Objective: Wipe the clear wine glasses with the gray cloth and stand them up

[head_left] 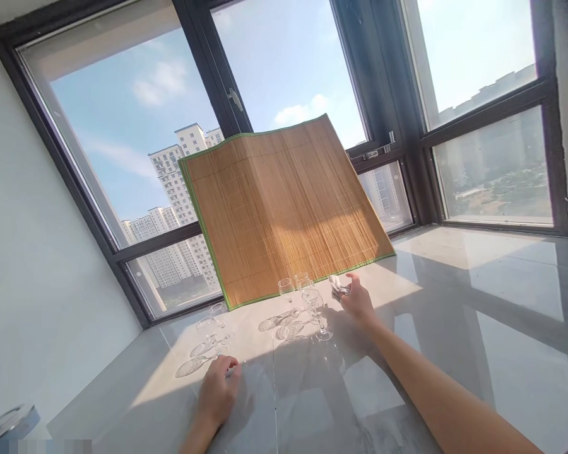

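Note:
My right hand point(358, 301) pinches a crumpled white cloth point(337, 287) just above the surface, to the right of several clear stemmed glasses. The closest of these, a stemmed glass point(315, 304), stands upright with its foot on the surface. My left hand point(219, 386) is lower left, its fingers curled in; a small pale bit shows between them, too little to name. Just beyond that hand stand clear stemmed glasses point(206, 328), faint against the bright surface. Long shadows of the glasses fall toward the left.
A bamboo mat point(288, 202) with green edging leans upright against the dark window frame point(213, 69) behind the glasses. The glossy grey tiled surface point(307, 384) carries strong reflections and a seam. A white wall point(42, 239) bounds the left; a partly cut-off pale object point(14, 421) sits lower left.

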Available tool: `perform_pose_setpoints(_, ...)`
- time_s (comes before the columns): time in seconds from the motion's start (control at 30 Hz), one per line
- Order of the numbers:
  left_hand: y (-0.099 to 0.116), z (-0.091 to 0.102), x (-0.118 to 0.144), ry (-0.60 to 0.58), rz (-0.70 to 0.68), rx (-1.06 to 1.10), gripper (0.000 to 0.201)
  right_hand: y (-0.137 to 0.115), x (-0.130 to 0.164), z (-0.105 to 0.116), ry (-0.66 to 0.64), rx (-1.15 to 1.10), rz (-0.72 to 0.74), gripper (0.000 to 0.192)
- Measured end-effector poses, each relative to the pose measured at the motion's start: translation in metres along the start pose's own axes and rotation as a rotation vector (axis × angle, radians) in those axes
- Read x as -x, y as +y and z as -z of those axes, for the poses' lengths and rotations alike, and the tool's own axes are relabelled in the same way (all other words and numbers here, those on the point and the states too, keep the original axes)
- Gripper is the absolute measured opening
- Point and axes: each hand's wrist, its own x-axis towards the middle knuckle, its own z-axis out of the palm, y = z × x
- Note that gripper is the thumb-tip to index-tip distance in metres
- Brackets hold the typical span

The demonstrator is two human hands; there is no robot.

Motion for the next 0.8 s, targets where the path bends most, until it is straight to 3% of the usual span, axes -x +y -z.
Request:
perform_pose_setpoints(0.07,0.041,-0.007,0.007,-0.121,-0.243,0.163,0.034,0.000,0.001,-0.001,-0.009,0.016,0.010,0.060)
perform_pose_setpoints(0.13,0.084,-0.019,0.010,-0.233,-0.395,0.243,0.038,0.000,0.001,-0.003,-0.010,0.033,0.016,0.060)
perform_pose_setpoints(0.2,0.121,-0.032,0.006,-0.330,-0.443,0.254,0.057,0.001,0.000,-0.003,-0.001,0.038,0.013,0.059)
perform_pose_setpoints(0.3,0.159,-0.048,-0.008,-0.427,-0.370,0.212,0.073,0.003,-0.001,-0.003,0.017,0.027,0.008,0.057)
perform_pose_setpoints(0.47,0.177,-0.052,-0.024,-0.449,-0.382,0.149,0.067,0.004,-0.001,-0.003,0.015,-0.003,0.011,0.059)
perform_pose_setpoints(0.8,0.181,-0.041,-0.012,-0.424,-0.349,0.125,0.066,0.004,-0.002,-0.001,0.006,-0.008,0.001,0.057)
